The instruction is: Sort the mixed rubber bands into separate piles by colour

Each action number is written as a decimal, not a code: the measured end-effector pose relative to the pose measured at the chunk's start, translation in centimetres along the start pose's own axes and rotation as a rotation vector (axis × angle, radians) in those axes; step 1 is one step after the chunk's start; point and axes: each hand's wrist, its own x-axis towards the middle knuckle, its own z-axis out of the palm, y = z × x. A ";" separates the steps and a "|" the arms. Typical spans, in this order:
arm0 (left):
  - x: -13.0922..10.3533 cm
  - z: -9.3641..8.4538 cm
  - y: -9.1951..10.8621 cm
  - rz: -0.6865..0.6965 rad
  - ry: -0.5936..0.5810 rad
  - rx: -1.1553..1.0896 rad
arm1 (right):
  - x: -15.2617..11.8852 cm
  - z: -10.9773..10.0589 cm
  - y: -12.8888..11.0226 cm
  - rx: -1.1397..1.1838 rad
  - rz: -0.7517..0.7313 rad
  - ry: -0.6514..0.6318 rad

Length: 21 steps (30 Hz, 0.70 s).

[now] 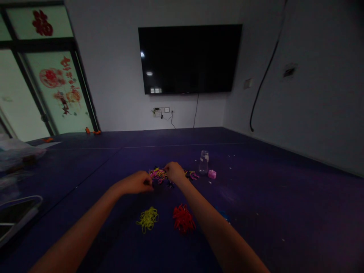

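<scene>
A mixed pile of small rubber bands (158,174), pink, yellow and black, lies on the dark blue surface. My right hand (174,173) reaches over it, its fingers closed at the pile; what they pinch is too small to make out. At the pile's near left edge my left hand (140,182) is closed, fingertips curled together, and their contents are hidden. Nearer to me lie a heap of yellow-green rubber bands (148,219) and a heap of red rubber bands (184,218). Some blue bands (223,215) show partly behind my right forearm.
A clear bottle (203,163) stands upright right of the pile, beside a pink cap (212,174). White scraps dot the surface (256,189). Plastic bags (17,155) and a white-edged frame (36,203) lie at left. A television (190,58) hangs on the far wall.
</scene>
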 end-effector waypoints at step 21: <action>3.3 5.3 -7.3 0.186 0.501 0.336 | -1.7 1.5 -0.9 -0.228 -0.254 -0.131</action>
